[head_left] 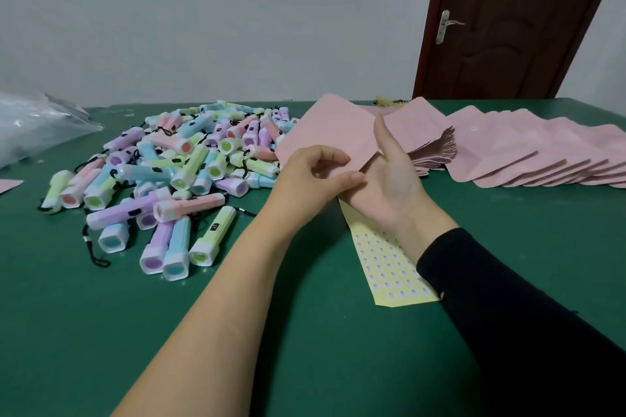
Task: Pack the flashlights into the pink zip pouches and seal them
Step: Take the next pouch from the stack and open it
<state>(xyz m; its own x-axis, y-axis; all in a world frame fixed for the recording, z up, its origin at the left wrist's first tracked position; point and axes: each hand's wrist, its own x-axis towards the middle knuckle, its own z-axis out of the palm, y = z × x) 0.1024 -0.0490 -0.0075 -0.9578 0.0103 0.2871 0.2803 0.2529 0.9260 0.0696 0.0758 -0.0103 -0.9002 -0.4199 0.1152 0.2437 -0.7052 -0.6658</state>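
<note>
Held item: one pink pouch (325,135), lifted clear of the green table (101,332), tilted, flat and creased, gripped from both sides.
Left: left hand (315,172) with fingers curled close together, thumb and forefinger clamped on the near lower edge of the pink pouch; forearm bare.
Right: right hand (389,186) palm-up beside the left hand, thumb (382,135) straight up against the front face of the pink pouch; other fingers hidden behind it, spacing not readable; black sleeve (508,315) down to the wrist.
Supply: flashlights (176,159) in a loose heap on the table, just left of the held pouch; pastel pink, blue, green and purple bodies, white heads, black wrist cords.
Stock: stack of pouches (435,149) just behind the right hand; fanned row of pouches (542,155) overlapping along the right side of the table.
Under wrist: yellow sticker sheet (382,264), rows of small round stickers, flat on the table, partly covered by the right wrist.
Far left: clear plastic bag (34,125), crumpled, at the table edge.
Background: pale wall, dark brown door (518,27) with a metal handle, upper right.
</note>
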